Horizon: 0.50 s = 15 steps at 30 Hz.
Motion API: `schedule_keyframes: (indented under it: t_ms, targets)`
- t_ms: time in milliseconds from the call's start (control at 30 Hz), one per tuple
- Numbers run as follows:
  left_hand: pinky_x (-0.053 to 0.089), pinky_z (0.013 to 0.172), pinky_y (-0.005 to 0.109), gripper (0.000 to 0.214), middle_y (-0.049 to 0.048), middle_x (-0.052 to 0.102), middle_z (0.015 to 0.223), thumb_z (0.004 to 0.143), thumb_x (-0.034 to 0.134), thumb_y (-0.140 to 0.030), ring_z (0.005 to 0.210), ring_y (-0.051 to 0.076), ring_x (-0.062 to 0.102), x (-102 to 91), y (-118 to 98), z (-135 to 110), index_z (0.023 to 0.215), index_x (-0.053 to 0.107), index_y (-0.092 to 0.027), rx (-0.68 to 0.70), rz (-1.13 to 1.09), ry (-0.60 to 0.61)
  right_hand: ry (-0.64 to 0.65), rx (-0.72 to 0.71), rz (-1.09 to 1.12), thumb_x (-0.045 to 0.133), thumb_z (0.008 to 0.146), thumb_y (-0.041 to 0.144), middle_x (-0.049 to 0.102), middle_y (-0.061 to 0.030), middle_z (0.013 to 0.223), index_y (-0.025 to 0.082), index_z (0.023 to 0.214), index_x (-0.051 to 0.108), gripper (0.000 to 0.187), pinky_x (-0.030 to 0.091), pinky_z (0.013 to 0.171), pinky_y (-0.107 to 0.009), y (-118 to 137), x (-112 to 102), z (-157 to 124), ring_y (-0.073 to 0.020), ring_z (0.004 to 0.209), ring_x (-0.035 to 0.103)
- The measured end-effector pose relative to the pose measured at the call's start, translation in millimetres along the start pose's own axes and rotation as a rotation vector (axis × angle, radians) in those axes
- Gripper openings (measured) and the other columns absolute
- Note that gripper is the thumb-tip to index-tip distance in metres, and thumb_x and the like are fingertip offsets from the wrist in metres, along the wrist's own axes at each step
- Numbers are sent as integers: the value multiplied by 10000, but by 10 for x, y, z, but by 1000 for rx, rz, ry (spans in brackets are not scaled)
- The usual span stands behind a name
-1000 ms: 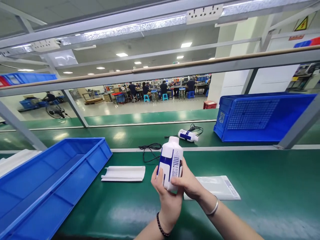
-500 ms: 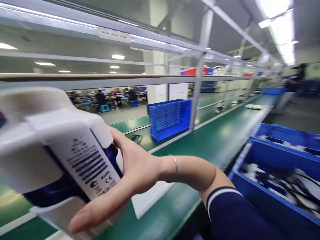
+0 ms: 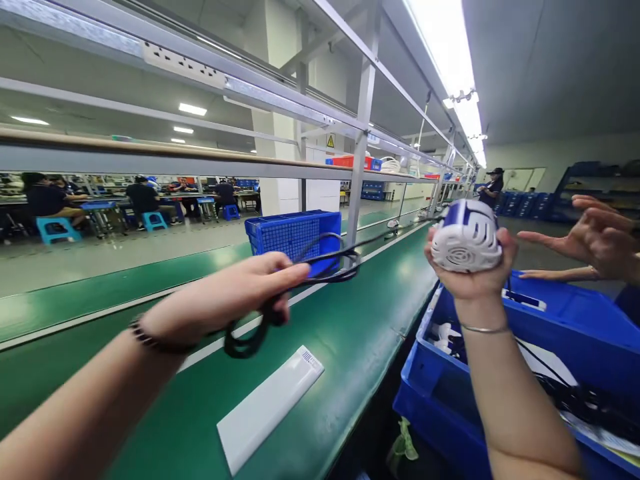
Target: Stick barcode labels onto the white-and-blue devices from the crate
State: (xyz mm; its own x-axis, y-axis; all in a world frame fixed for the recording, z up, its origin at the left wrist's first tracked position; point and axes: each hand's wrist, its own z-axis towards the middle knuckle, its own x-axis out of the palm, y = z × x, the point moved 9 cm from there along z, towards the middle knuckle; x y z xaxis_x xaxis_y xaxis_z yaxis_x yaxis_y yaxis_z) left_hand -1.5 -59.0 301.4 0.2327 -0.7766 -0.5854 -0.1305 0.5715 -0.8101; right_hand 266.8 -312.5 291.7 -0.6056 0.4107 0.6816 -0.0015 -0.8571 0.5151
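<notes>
My left hand (image 3: 250,287) is closed around a looped black cable (image 3: 325,267), with loops sticking out past the fingers and hanging below them. My right hand (image 3: 473,283), raised over the edge of the green work surface, grips a white and dark-blue plastic device (image 3: 467,237). Its rounded end, with slots and a ring-patterned vent, faces me. A dark cord seems to run from the device towards the left. Below my left hand, a flat white piece (image 3: 273,407) with a small printed label lies on the green surface (image 3: 360,347).
Blue bins (image 3: 420,390) holding cables and white parts stand at the right. Another person's hands (image 3: 595,240) reach in above them. A blue crate (image 3: 295,233) lies on its side beside a metal post (image 3: 363,147). Rails and a socket strip (image 3: 183,65) run overhead.
The view has turned right. The device, earlier close at the left with its label showing, is now farther out at the right. My left hand with the cable has come into view.
</notes>
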Motion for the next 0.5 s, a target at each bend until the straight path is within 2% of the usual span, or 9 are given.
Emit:
schedule_keyframes:
  t_ms: [67, 133, 233, 367, 433, 500]
  targets:
    - [495, 640, 228, 372, 36, 646, 790, 793, 683, -377, 718, 156, 640, 507, -338, 164, 1017, 501, -143, 94, -266, 175, -224, -56, -59, 580, 663, 510, 641, -39, 964, 263, 988, 663, 416, 515, 670, -457, 210, -525, -14, -295, 902, 643]
    - [498, 646, 206, 358, 40, 645, 834, 784, 665, -170, 713, 123, 638, 916, -511, 308, 1081, 468, -130, 141, -480, 267, -413, -94, -94, 516, 695, 478, 639, -56, 996, 261, 939, 690, 370, 500, 645, -475, 402, -932, -86, -308, 879, 640]
    - [437, 501, 150, 336, 32, 615, 804, 779, 619, -117, 648, 114, 639, 1489, -585, 486, 1059, 434, -130, 142, -785, 359, -587, -120, -125, 462, 724, 452, 641, -95, 970, 228, 848, 708, 354, 486, 635, -476, 604, -1321, -209, -300, 854, 628]
    - [403, 403, 124, 483, 16, 595, 817, 626, 723, -231, 634, 131, 650, 2220, -628, 563, 1008, 442, -138, 139, -1111, 512, -693, -99, -175, 347, 749, 398, 639, -86, 1056, 226, 773, 707, 399, 469, 657, -498, 693, -1643, -325, -246, 779, 599]
    - [436, 419, 126, 580, 16, 598, 821, 572, 797, -293, 630, 121, 642, 2543, -619, 553, 1009, 447, -143, 150, -1172, 618, -641, -176, -264, 272, 767, 366, 616, -64, 1199, 250, 824, 732, 478, 450, 812, -554, 819, -1709, -319, -234, 840, 607]
    - [460, 452, 124, 684, 15, 594, 835, 498, 878, -342, 629, 94, 619, 2824, -553, 552, 1009, 470, -144, 156, -1156, 705, -520, -285, -397, 212, 839, 351, 565, -22, 1334, 304, 972, 747, 553, 373, 1005, -537, 999, -1691, -276, -227, 1039, 604]
